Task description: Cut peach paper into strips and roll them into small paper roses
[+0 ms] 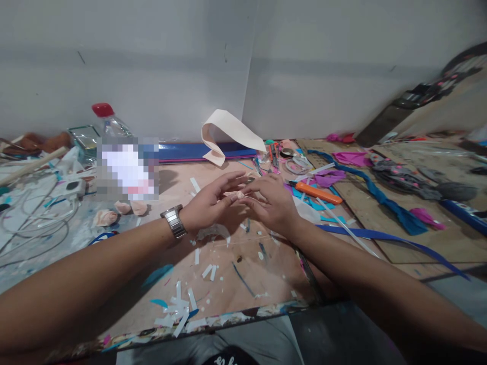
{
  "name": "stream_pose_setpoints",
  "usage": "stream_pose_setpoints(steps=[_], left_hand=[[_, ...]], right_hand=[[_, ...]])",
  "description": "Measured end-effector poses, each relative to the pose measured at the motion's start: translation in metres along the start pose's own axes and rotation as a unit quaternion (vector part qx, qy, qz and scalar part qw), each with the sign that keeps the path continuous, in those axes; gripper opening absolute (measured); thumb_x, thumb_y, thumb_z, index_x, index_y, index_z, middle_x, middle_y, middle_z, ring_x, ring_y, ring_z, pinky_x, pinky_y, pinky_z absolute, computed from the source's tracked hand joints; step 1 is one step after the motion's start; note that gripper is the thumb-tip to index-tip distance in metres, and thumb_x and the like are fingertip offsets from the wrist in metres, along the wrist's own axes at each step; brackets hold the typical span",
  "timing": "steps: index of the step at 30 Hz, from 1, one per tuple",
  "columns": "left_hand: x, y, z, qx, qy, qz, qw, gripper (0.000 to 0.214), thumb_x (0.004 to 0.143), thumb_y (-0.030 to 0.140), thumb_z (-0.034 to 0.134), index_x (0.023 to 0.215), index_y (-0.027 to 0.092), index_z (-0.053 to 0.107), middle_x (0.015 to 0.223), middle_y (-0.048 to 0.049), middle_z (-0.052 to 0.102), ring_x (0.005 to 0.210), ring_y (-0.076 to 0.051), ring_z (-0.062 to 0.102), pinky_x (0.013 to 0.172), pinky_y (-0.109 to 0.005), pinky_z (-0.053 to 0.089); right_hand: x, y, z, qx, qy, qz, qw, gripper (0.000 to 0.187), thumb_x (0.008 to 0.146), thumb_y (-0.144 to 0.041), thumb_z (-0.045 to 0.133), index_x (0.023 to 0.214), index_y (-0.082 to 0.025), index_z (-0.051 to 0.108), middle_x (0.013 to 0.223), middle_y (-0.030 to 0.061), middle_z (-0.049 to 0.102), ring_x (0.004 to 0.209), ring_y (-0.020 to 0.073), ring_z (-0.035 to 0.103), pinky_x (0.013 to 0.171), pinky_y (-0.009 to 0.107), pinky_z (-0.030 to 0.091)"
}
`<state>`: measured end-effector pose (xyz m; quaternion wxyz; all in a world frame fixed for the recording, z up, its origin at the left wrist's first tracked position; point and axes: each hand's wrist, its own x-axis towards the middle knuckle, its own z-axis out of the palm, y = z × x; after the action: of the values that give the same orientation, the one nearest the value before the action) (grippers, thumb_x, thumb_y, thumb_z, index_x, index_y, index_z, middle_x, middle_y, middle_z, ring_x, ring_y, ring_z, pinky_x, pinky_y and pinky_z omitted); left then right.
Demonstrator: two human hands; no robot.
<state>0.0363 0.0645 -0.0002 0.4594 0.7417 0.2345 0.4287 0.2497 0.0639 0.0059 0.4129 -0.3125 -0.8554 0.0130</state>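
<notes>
Above the middle of the table, my left hand [207, 205] and my right hand [274, 203] meet at their fingertips. Between them they pinch a small cream rolled flower [240, 194], partly covered by the fingers. Both hands are closed on it, thumbs toward me. Similar cream rolled flowers [105, 218] lie to the left, beyond my watch [175, 222]. Behind my hands a curled cream strip [230, 126] stands against the wall.
An orange utility knife [318, 192] lies right of my hands, near blue ribbon [395, 241] and pink scraps. White paper strips [178, 306] litter the front edge. At left are a red-capped bottle [110, 119], a white cable [34, 228] and a blurred-out patch.
</notes>
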Motion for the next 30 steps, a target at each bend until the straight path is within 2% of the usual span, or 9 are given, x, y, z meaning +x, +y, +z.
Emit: stream_pose_setpoints(steps=[3,6,13,19,24,30], left_hand=[[0.0,0.004,0.0,0.063,0.065,-0.015,0.996,0.034,0.096,0.039,0.066,0.123,0.019,0.064,0.126,-0.0132,0.07,0.113,-0.022,0.07,0.091,-0.034,0.06],[-0.001,0.01,0.0,0.114,0.086,-0.004,0.99,0.028,0.092,0.042,0.07,0.106,0.018,0.072,0.109,-0.0094,0.075,0.099,-0.019,0.071,0.083,-0.03,0.06],[0.0,0.009,-0.003,0.127,0.091,-0.004,0.988,0.029,0.088,0.042,0.075,0.105,0.019,0.078,0.107,-0.0075,0.079,0.094,-0.018,0.073,0.08,-0.028,0.059],[0.0,0.011,-0.002,0.141,0.076,-0.011,0.987,0.029,0.092,0.043,0.069,0.107,0.018,0.075,0.107,-0.0078,0.077,0.095,-0.017,0.071,0.081,-0.027,0.058],[0.0,0.011,-0.002,0.152,0.081,-0.019,0.985,0.027,0.095,0.041,0.065,0.106,0.017,0.072,0.104,-0.0071,0.075,0.093,-0.016,0.07,0.08,-0.027,0.057],[0.001,0.009,-0.003,0.163,0.082,-0.014,0.983,0.026,0.096,0.039,0.063,0.106,0.017,0.071,0.105,-0.007,0.075,0.095,-0.017,0.069,0.08,-0.027,0.056]], right_hand=[[0.0,0.0,-0.001,0.009,0.034,0.006,0.999,0.012,0.093,-0.037,0.073,0.095,-0.026,0.069,0.089,0.0016,0.079,0.085,0.023,0.072,0.097,0.046,0.041],[0.001,-0.001,-0.003,-0.001,0.051,-0.001,0.999,0.013,0.091,-0.038,0.076,0.092,-0.026,0.071,0.084,0.0001,0.079,0.081,0.0224,0.073,0.096,0.045,0.041],[-0.001,0.0,-0.002,-0.006,0.055,-0.001,0.998,0.013,0.092,-0.039,0.075,0.092,-0.026,0.072,0.084,-0.0003,0.081,0.078,0.0207,0.074,0.101,0.046,0.038],[0.001,0.001,-0.005,-0.026,0.006,-0.006,1.0,0.015,0.095,-0.04,0.07,0.095,-0.025,0.073,0.088,0.0002,0.081,0.081,0.0197,0.073,0.102,0.043,0.036],[0.005,-0.001,-0.009,-0.068,-0.034,-0.008,0.997,0.013,0.098,-0.034,0.066,0.103,-0.024,0.072,0.096,0.0015,0.081,0.087,0.0213,0.072,0.099,0.042,0.034],[0.005,-0.001,-0.009,-0.104,-0.041,-0.003,0.994,0.01,0.098,-0.032,0.067,0.099,-0.025,0.074,0.092,0.0002,0.082,0.09,0.0224,0.071,0.096,0.043,0.031]])
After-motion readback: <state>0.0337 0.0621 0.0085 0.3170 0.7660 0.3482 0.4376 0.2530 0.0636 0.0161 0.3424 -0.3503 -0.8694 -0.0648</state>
